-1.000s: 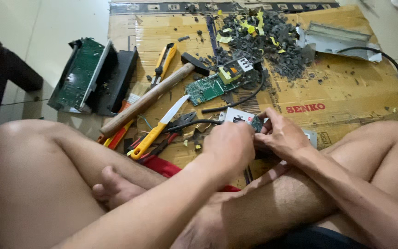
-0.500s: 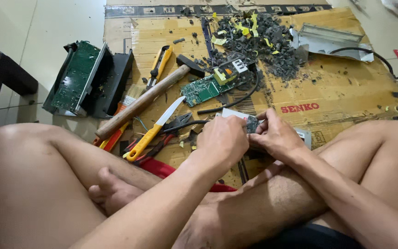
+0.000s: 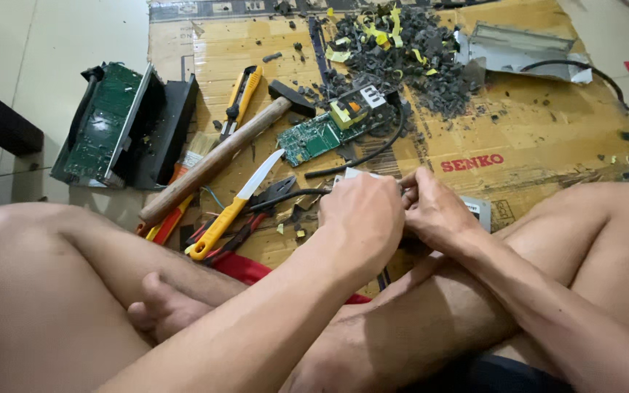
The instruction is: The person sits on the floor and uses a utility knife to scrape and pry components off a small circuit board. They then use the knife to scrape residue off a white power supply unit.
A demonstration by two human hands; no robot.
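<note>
Two hands closed together on a small part, low over the cardboard.

The left hand and right hand meet fingertip to fingertip, pinching a small white-edged part just above the cardboard; what it is stays hidden. Judging by the grip, doing this well means steadying wrists on the legs and working the part gently, not yanking. Counted: one hammer, one yellow-handled knife, one loose circuit board, one black casing with its own board, one scrap pile.
</note>
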